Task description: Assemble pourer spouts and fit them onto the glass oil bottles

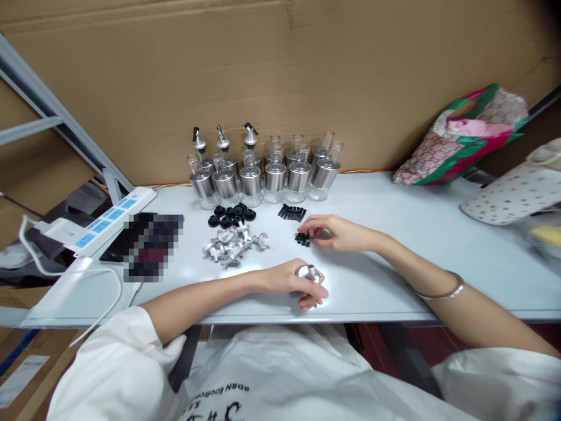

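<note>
Near the front edge of our worktop, our left hand grips a silver spout piece, likely light, stiff and slick, best held by its rim, while our right hand, apart from it, reaches small black pieces, its grip unclear.

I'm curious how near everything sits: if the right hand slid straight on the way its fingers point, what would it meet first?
Most likely the small black pieces, right by the fingertips of the right hand; this view does not settle whether they already touch.
</note>
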Available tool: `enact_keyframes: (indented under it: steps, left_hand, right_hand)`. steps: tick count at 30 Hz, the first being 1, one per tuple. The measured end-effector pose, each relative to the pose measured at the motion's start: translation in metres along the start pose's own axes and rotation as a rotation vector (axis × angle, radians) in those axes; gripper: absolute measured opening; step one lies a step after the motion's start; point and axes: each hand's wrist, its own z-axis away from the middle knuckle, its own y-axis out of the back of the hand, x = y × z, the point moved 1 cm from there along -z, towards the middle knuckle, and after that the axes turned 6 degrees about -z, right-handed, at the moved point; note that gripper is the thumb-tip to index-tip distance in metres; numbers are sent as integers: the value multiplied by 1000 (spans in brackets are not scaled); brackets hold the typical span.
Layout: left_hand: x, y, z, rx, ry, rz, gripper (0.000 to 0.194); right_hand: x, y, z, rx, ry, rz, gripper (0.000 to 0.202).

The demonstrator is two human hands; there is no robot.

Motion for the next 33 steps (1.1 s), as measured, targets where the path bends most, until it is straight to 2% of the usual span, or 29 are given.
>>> enact_keyframes:
  steps: [5, 14, 20, 29, 33]
  left_hand:
    - [-3, 1, 0, -11, -13, 0, 43]
    - [-3, 1, -1, -1, -8, -1, 41]
    - [-4, 1, -1, -7, -8, 10, 42]
    - [-3, 1, -1, 2, 13, 10, 39]
    - [-6, 2, -2, 16, -2, 46, 38]
  right_hand:
    - [-3, -4, -1, -7, 1, 28, 40]
    - [3, -7, -3, -4, 12, -12, 28]
    - [7, -12, -5, 51, 23, -3, 38]
    - [3, -16, -7, -16, 72, 43, 28]
    - [-3, -13, -4, 43, 93, 87, 42]
